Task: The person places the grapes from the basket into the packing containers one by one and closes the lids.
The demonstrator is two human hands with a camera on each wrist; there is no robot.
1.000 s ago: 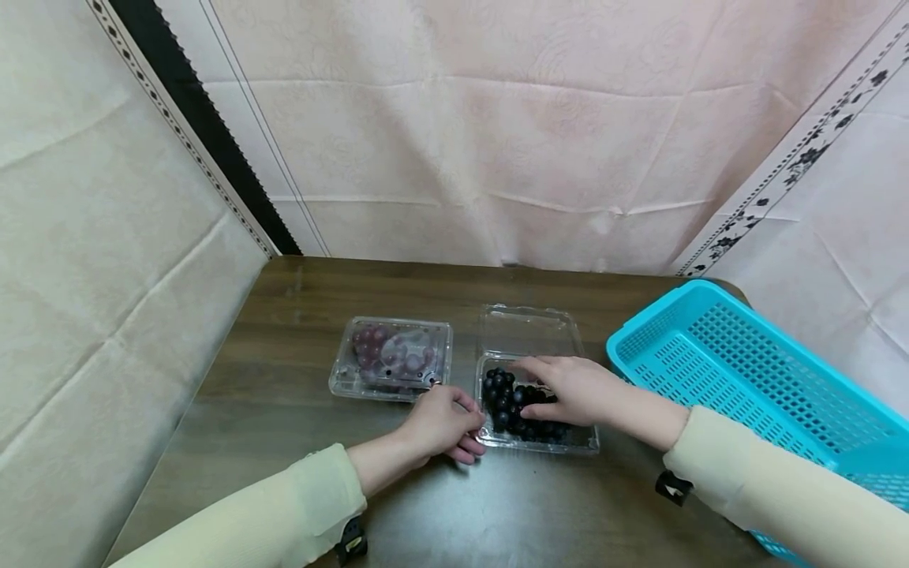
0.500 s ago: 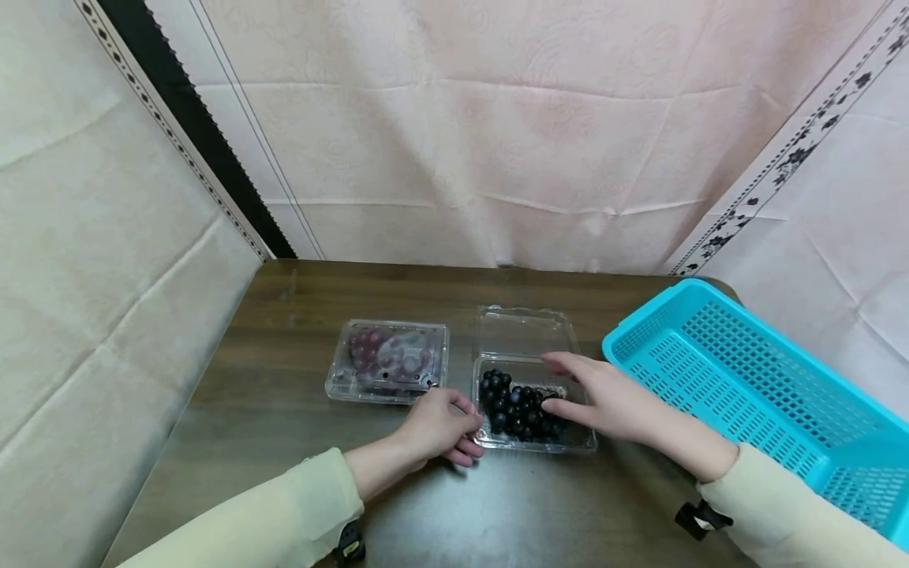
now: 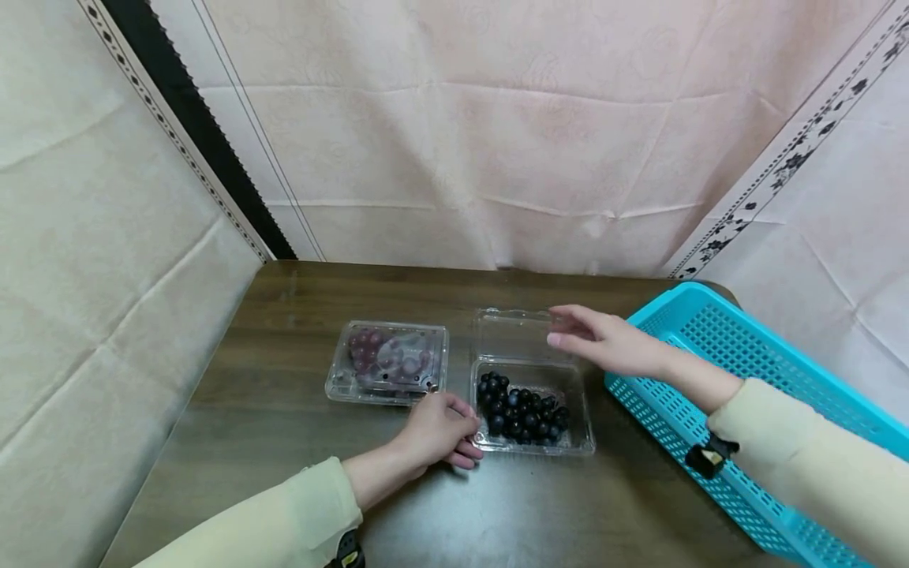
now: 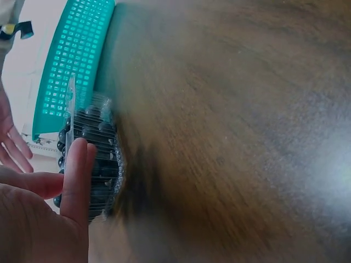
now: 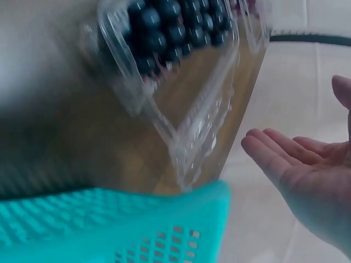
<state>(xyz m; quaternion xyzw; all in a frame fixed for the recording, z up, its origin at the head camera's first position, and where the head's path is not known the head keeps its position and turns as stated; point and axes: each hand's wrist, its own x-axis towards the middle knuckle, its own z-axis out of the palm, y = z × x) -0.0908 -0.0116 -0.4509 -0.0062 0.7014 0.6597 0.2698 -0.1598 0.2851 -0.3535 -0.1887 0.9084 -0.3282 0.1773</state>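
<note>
Dark grapes (image 3: 524, 416) lie in the base of a clear plastic clamshell box (image 3: 582, 418), whose lid (image 3: 511, 338) is folded back away from the person. My left hand (image 3: 440, 430) pinches the near left rim of this box between thumb and fingers; the left wrist view shows the fingers (image 4: 78, 175) against its side. Above the right part of the lid hovers my right hand (image 3: 609, 341), fingers extended and holding nothing. The right wrist view also shows that hand (image 5: 312, 164) with its palm bare.
A second clamshell box (image 3: 387, 363), closed over reddish grapes, stands left of the first one. To the right is a large turquoise perforated basket (image 3: 753, 339), partly under the right arm. A pale curtain (image 3: 461, 158) hangs behind the wooden table (image 3: 298, 442).
My right hand has lifted off the dark grapes and moved back and to the right, over the lid. The left hand has stayed at the box's rim.
</note>
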